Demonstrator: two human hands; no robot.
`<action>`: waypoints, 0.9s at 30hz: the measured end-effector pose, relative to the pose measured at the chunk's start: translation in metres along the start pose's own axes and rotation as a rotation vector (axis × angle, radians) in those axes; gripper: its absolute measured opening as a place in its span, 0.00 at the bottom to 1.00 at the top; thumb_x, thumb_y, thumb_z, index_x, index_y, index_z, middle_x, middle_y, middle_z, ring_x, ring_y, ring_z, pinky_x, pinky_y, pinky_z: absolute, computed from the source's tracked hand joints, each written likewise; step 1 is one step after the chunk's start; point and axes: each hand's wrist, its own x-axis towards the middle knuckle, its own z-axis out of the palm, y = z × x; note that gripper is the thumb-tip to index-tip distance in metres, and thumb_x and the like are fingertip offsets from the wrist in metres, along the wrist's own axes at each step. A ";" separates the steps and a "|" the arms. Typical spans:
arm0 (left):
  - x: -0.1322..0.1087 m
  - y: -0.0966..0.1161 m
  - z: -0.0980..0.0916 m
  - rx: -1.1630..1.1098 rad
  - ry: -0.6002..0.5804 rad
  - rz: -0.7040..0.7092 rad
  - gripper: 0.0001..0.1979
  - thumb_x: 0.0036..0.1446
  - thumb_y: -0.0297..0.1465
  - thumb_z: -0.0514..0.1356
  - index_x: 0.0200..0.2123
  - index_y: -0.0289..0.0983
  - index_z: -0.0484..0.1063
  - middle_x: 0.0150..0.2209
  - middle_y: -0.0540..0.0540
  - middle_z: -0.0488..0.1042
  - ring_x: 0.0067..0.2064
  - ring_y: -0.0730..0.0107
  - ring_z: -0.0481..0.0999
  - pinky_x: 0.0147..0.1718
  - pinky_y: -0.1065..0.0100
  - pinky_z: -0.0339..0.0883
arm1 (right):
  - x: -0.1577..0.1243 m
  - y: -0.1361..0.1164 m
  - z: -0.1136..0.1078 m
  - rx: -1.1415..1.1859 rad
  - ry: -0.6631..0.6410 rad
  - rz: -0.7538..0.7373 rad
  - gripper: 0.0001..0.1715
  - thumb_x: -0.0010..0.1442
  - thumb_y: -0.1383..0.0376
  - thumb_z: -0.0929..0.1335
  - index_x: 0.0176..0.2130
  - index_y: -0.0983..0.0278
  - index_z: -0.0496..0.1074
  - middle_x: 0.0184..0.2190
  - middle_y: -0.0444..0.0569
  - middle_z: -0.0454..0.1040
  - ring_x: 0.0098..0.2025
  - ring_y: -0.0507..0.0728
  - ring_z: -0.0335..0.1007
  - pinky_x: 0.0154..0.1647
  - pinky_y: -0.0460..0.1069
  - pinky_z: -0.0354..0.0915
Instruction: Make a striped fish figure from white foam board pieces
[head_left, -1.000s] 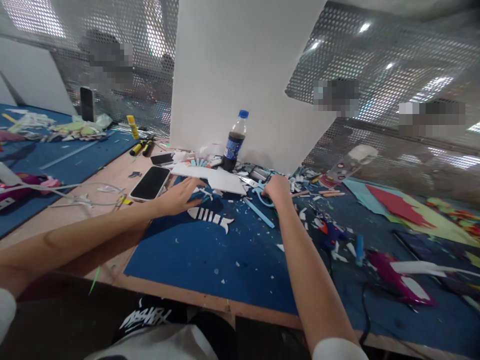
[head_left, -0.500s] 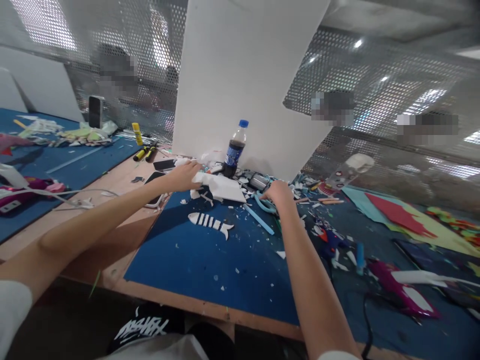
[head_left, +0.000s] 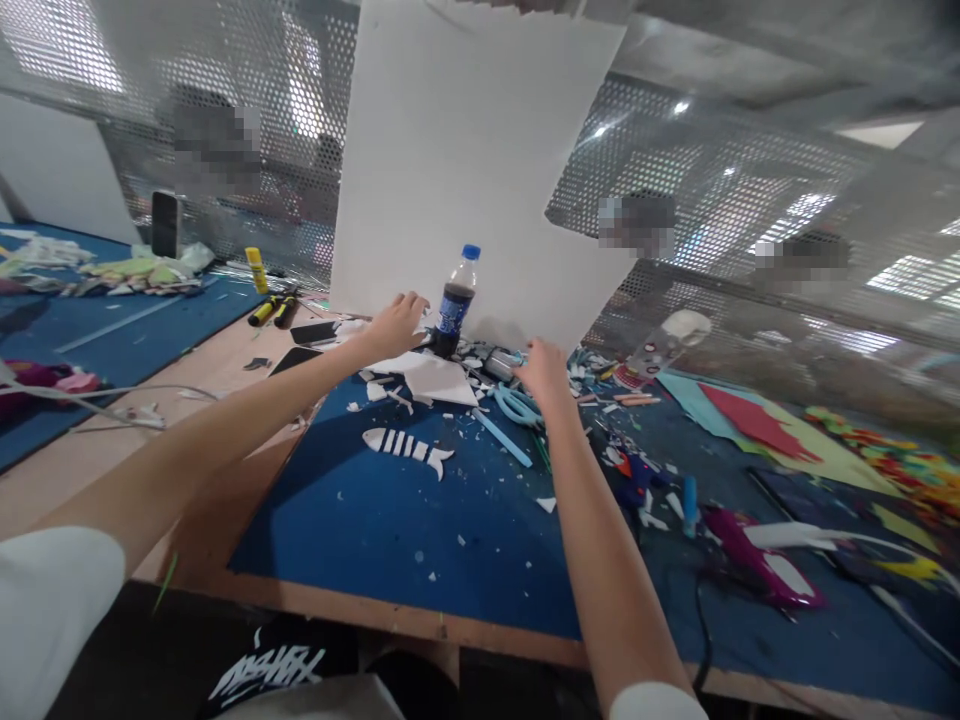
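Note:
Above the scraps, left of the dark soda bottle (head_left: pixel 455 305), is my left hand (head_left: pixel 399 325), its fingers apart and holding nothing. My right hand (head_left: pixel 545 372) reaches over the scrap pile beside the blue-handled scissors (head_left: pixel 517 405); its fingers are partly spread with nothing visible between them. A white foam piece (head_left: pixel 442 380) lies flat in front of the bottle. Nearer the front, a white fish-skeleton shape (head_left: pixel 405 445) rests on the blue mat (head_left: pixel 405 530). A light blue strip (head_left: pixel 502 438) lies to its right.
A large white board (head_left: pixel 465 160) stands behind the bottle. At the right are a magenta glue gun (head_left: pixel 765 565), a clear cup (head_left: pixel 667 345) lying tilted, and coloured sheets (head_left: pixel 757 420). Phones (head_left: pixel 165 225) and yellow-black cutters (head_left: pixel 274 310) are at the left. People are visible beyond the mesh.
My left hand has let go of the white foam piece and lifted toward the bottle. My right hand has risen off the scissors. The view has shifted slightly.

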 end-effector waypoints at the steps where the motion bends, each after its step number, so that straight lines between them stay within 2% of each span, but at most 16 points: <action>1: -0.002 0.008 0.001 -0.009 -0.011 0.028 0.22 0.57 0.28 0.54 0.55 0.27 0.58 0.54 0.32 0.62 0.56 0.50 0.61 0.55 0.55 0.55 | 0.000 0.004 0.005 0.013 0.053 -0.010 0.36 0.53 0.59 0.70 0.55 0.77 0.63 0.52 0.71 0.67 0.57 0.72 0.60 0.52 0.59 0.58; 4: -0.008 0.029 0.002 -0.050 -0.103 0.135 0.21 0.59 0.31 0.54 0.54 0.30 0.59 0.52 0.35 0.66 0.54 0.54 0.66 0.51 0.60 0.60 | 0.001 0.011 0.029 0.067 0.115 -0.074 0.42 0.55 0.59 0.69 0.61 0.78 0.55 0.60 0.72 0.58 0.62 0.72 0.52 0.57 0.61 0.53; 7: -0.014 0.041 0.000 -0.093 -0.209 0.232 0.18 0.58 0.34 0.55 0.51 0.33 0.63 0.50 0.38 0.70 0.51 0.58 0.69 0.46 0.65 0.63 | 0.003 0.014 0.054 0.122 0.099 -0.174 0.36 0.54 0.63 0.70 0.58 0.72 0.60 0.58 0.66 0.63 0.60 0.68 0.55 0.59 0.60 0.52; 10: -0.020 0.045 -0.005 -0.126 -0.247 0.262 0.17 0.60 0.34 0.54 0.50 0.33 0.64 0.49 0.39 0.70 0.50 0.59 0.70 0.45 0.66 0.62 | 0.009 0.017 0.067 0.153 0.098 -0.221 0.28 0.55 0.67 0.68 0.55 0.70 0.65 0.52 0.63 0.67 0.57 0.66 0.59 0.57 0.59 0.55; 14: -0.026 0.038 -0.012 -0.167 -0.243 0.230 0.17 0.61 0.36 0.52 0.50 0.33 0.64 0.51 0.37 0.70 0.50 0.58 0.70 0.44 0.66 0.62 | 0.018 0.019 0.068 0.165 0.106 -0.222 0.25 0.58 0.68 0.65 0.55 0.71 0.65 0.49 0.64 0.70 0.54 0.66 0.63 0.55 0.60 0.58; 19: -0.030 0.026 -0.014 -0.205 -0.256 0.194 0.19 0.61 0.37 0.51 0.52 0.33 0.62 0.52 0.36 0.69 0.52 0.57 0.69 0.47 0.64 0.62 | 0.016 0.015 0.070 0.156 0.110 -0.205 0.25 0.56 0.66 0.69 0.53 0.68 0.67 0.51 0.61 0.69 0.56 0.67 0.61 0.54 0.61 0.60; 24: -0.034 0.026 -0.005 -0.218 -0.343 0.262 0.33 0.54 0.40 0.61 0.61 0.37 0.57 0.60 0.38 0.63 0.59 0.54 0.64 0.52 0.62 0.60 | 0.009 0.014 0.077 0.196 0.143 -0.106 0.23 0.61 0.61 0.68 0.53 0.69 0.66 0.52 0.58 0.68 0.53 0.62 0.66 0.53 0.60 0.64; 27: -0.036 0.029 0.003 -0.205 -0.381 0.290 0.33 0.54 0.36 0.62 0.62 0.41 0.56 0.62 0.39 0.61 0.60 0.53 0.64 0.52 0.60 0.60 | 0.009 0.015 0.076 0.260 0.164 -0.040 0.22 0.62 0.60 0.67 0.53 0.67 0.66 0.52 0.56 0.68 0.50 0.60 0.68 0.49 0.59 0.67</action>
